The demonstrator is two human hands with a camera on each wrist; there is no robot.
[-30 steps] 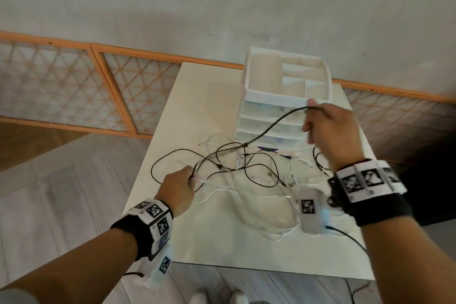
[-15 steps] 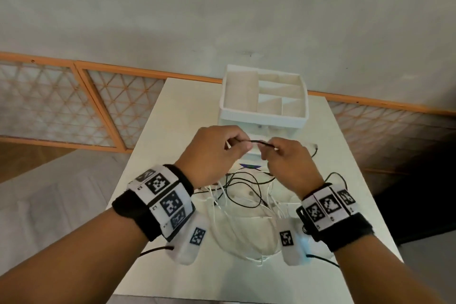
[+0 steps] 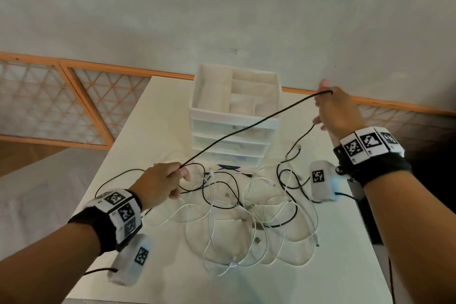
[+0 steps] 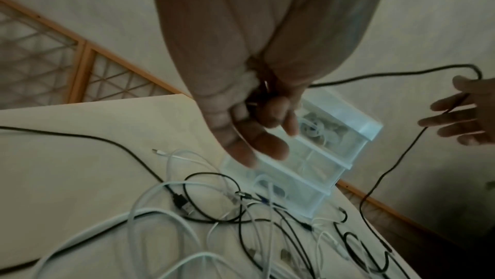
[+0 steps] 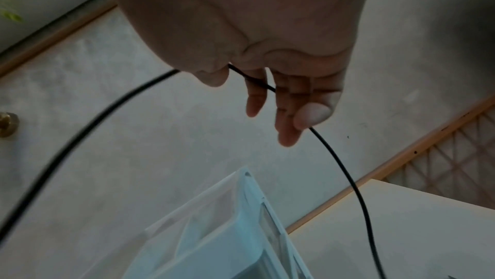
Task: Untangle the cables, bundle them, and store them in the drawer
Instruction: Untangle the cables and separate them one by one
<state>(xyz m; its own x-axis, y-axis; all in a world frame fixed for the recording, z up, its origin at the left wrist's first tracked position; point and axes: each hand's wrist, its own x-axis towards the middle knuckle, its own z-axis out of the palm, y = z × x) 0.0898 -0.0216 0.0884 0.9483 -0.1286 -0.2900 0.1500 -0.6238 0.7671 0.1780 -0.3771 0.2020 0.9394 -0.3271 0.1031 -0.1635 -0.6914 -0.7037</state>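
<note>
A black cable [image 3: 246, 127] runs taut in the air in front of the white drawer unit [image 3: 232, 148]. My left hand [image 3: 179, 176] pinches its low end just above the tangle of black and white cables [image 3: 249, 207] on the table. My right hand [image 3: 323, 107] is raised to the right of the unit, with the cable looped over its fingers and pinched under the thumb; the slack hangs down to the table. In the left wrist view my fingers [image 4: 270, 114] curl round the cable [image 4: 375, 75]. In the right wrist view the cable [image 5: 345, 169] crosses my fingers [image 5: 257, 93].
The drawer unit's top is an open tray with dividers [image 3: 246, 86], and its three drawers are closed. The white table [image 3: 138, 131] stands against a grey wall, with an orange lattice screen [image 3: 49, 96] behind it. Loose cable ends lie near the table's right edge.
My hands were close together in front of the drawer unit half a second ago. They have spread apart: the right went up and right, the left down and left, drawing the black cable taut.
</note>
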